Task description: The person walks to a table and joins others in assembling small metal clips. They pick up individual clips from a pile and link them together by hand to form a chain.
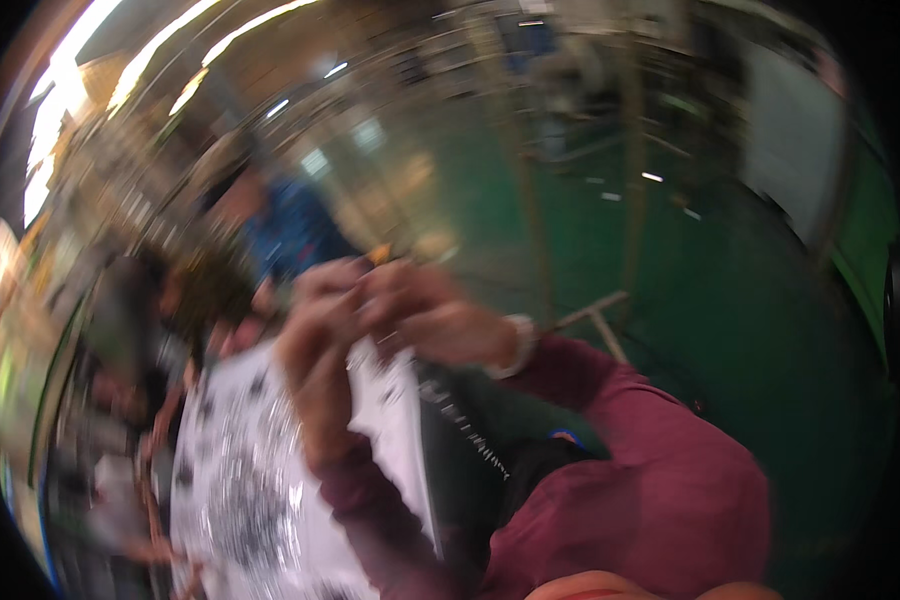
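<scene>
The picture is heavily blurred by motion. My left hand and my right hand are raised close together in front of me, fingers curled, meeting at a small orange thing at their top. Which hand pinches it I cannot tell. Below the hands hangs a white sheet with black printing, its upper edge at my fingers. Both my forearms wear dark red sleeves, and a pale band sits on my right wrist.
Other people are at my left, one in a blue top and others lower down, all blurred. A green floor spreads to the right, crossed by thin wooden poles. Bright ceiling lights curve along the upper left.
</scene>
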A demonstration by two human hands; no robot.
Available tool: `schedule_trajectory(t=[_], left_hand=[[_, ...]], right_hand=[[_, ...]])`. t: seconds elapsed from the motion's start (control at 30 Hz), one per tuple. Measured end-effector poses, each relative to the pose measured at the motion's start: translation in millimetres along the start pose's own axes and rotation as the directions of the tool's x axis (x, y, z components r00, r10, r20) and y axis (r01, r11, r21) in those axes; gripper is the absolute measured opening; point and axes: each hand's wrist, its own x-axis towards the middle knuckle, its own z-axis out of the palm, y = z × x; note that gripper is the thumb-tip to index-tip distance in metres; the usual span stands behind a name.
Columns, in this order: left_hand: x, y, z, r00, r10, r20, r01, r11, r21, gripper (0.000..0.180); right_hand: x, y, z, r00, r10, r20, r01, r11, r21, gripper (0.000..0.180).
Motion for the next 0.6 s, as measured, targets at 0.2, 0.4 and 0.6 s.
schedule_trajectory(t=[0.2,0.4,0.6], left_hand=[[38,19,45,0.986,0.143,0.092,-0.115,0.960,-0.255,0.011],[23,-12,35,0.980,-0.171,0.100,0.190,0.954,-0.230,0.061],[-122,-127,-3,0.586,-0.767,0.261,0.774,0.625,0.099,0.036]], right_hand=[[6,-57,20,0.973,-0.178,0.144,0.201,0.966,-0.164,0.006],[0,-141,16,0.914,-0.386,0.124,0.385,0.729,-0.566,0.021],[-27,-238,6,0.864,-0.503,0.026,0.301,0.476,-0.826,0.035]])
